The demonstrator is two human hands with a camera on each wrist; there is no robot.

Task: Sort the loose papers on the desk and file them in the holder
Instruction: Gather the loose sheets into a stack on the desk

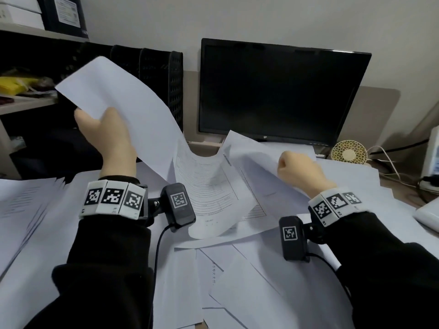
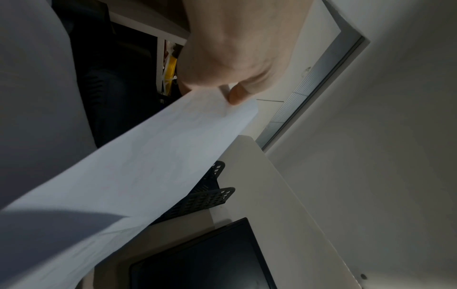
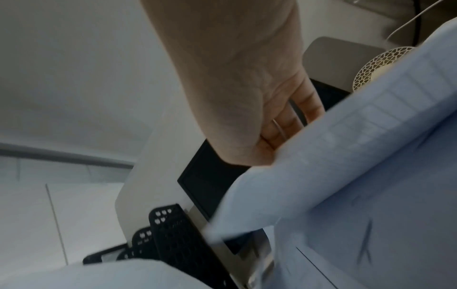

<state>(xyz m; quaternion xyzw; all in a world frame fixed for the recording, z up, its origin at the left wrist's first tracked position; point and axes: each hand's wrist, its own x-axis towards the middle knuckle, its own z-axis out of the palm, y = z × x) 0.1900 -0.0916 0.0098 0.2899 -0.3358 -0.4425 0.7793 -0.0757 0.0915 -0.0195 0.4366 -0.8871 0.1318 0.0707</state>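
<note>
So we've got the left hand up in the left-middle of the head view, its grip closed on a big white sheet — thumb on the near face, fingers tucked behind it. In the left wrist view that hand pinches the sheet right at its edge. The sheet's long axis runs diagonally, from its free corner in the upper left of the frame down toward the center, where it sags and curls onto the pile, printed table lines showing on the curled lower end. The right hand sits right of center, fingers curled with its grip closed on the edge of another printed sheet, which tilts up toward the monitor; the right wrist view shows those fingers wrapped round the paper. Loose papers cover the table across the whole lower frame, overlapping at all angles. The black mesh holder stands upright in the upper left, just left of the monitor and partly behind the raised sheet. A little round fan sits at the right edge.
</note>
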